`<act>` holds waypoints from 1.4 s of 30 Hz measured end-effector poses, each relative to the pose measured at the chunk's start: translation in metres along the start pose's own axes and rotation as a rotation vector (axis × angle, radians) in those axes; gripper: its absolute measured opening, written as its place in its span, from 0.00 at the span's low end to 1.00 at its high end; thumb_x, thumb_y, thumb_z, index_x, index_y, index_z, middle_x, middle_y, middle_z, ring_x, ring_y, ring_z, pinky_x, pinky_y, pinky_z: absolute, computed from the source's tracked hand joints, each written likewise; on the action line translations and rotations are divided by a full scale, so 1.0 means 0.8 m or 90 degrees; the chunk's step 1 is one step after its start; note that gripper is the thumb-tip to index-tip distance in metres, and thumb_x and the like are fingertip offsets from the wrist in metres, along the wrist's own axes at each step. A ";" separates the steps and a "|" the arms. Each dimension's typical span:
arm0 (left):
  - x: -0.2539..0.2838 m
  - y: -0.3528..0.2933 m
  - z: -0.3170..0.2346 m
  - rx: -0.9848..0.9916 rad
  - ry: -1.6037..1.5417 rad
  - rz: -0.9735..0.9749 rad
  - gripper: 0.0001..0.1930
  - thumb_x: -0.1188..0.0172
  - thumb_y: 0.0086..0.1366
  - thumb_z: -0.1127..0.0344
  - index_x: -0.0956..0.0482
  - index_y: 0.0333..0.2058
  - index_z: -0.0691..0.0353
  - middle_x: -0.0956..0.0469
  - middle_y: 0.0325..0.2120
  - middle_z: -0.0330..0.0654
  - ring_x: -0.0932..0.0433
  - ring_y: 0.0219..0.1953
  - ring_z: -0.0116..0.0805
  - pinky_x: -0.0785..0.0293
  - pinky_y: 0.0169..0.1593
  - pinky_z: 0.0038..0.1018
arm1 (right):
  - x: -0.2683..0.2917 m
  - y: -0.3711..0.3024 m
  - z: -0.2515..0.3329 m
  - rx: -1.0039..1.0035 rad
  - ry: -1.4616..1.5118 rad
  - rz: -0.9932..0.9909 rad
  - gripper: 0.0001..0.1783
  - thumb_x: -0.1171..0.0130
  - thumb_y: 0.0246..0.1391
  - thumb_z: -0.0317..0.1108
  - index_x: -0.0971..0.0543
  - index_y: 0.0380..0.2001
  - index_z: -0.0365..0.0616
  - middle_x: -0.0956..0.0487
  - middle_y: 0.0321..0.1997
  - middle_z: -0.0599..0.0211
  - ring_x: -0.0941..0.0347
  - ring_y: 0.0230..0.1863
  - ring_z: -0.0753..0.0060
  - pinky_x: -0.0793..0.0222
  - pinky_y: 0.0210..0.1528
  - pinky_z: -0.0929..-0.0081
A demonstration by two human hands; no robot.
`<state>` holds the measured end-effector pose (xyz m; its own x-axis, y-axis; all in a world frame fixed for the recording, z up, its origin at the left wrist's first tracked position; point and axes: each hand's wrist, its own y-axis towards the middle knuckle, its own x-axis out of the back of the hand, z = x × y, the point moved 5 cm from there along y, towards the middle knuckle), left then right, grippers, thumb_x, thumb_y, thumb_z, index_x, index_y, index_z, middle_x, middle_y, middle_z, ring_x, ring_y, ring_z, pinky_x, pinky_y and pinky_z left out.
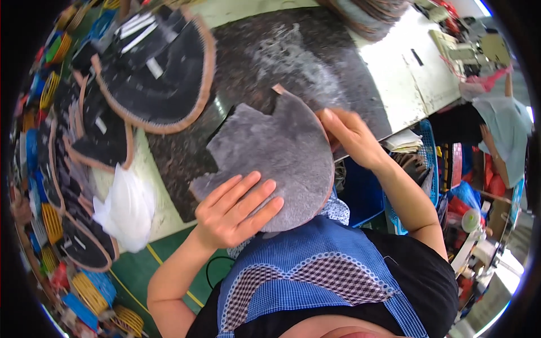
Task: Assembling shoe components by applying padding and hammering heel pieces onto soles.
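In front of me a rounded piece of grey fleece (282, 152) with a brown bound edge lies over the near side of a dark stone slab (236, 50). A notch is cut into its far left side, and a brown tab stands at its top. My left hand (236, 211) rests on the lower left of the fleece, fingers stretched out and a little apart; its thumb is hidden. At the right edge my right hand (346, 135) is closed on the bound rim, its thumb on top and its fingertips partly out of sight.
Black pieces with brown edging (158, 73) are piled at the left, beside a crumpled white bag (125, 208). A stack of similar pieces (369, 17) sits at the far edge. Blue baskets (429, 152) stand at the right, and another person (501, 124) is beyond them.
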<state>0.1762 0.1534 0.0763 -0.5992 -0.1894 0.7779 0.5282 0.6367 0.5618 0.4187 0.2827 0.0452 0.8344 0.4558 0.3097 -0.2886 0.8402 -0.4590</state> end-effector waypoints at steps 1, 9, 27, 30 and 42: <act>0.007 0.006 -0.004 -0.014 0.012 -0.025 0.17 0.40 0.63 0.64 0.16 0.50 0.46 0.18 0.54 0.39 0.21 0.58 0.39 0.25 0.61 0.36 | -0.012 -0.024 0.008 -0.088 0.210 0.057 0.29 0.37 0.63 0.51 0.23 0.55 0.38 0.17 0.44 0.59 0.21 0.47 0.69 0.26 0.50 0.70; -0.004 0.097 0.050 -0.158 0.027 -0.005 0.21 0.39 0.64 0.65 0.22 0.57 0.49 0.24 0.57 0.41 0.25 0.60 0.40 0.32 0.65 0.41 | 0.236 -0.034 -0.149 0.171 0.323 -0.426 0.22 0.46 0.63 0.27 0.26 0.59 0.36 0.21 0.54 0.65 0.26 0.54 0.74 0.31 0.58 0.75; 0.130 0.066 0.131 0.209 0.038 -0.429 0.19 0.28 0.58 0.70 0.21 0.48 0.62 0.15 0.36 0.47 0.15 0.29 0.47 0.20 0.32 0.32 | 0.210 -0.005 0.004 0.380 -0.280 -0.516 0.17 0.42 0.66 0.31 0.23 0.57 0.42 0.22 0.58 0.64 0.28 0.61 0.67 0.34 0.63 0.66; 0.065 0.044 0.151 0.386 0.015 -0.295 0.27 0.33 0.64 0.66 0.32 0.60 0.59 0.21 0.44 0.52 0.18 0.38 0.51 0.21 0.38 0.38 | 0.116 0.005 0.082 0.443 -0.158 -0.353 0.16 0.44 0.66 0.26 0.23 0.55 0.38 0.21 0.54 0.65 0.26 0.56 0.73 0.31 0.59 0.72; 0.145 -0.239 0.054 0.612 0.450 -0.275 0.16 0.31 0.57 0.68 0.20 0.45 0.61 0.24 0.44 0.45 0.24 0.47 0.48 0.28 0.51 0.39 | -0.362 0.045 0.245 0.924 -0.311 0.255 0.09 0.32 0.50 0.34 0.16 0.35 0.43 0.19 0.36 0.59 0.20 0.40 0.55 0.24 0.42 0.61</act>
<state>-0.0201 0.0420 0.0473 -0.0057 -0.6837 0.7297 -0.4552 0.6515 0.6069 0.0745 0.2388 0.1019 0.4540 0.5140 0.7278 -0.8679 0.0703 0.4918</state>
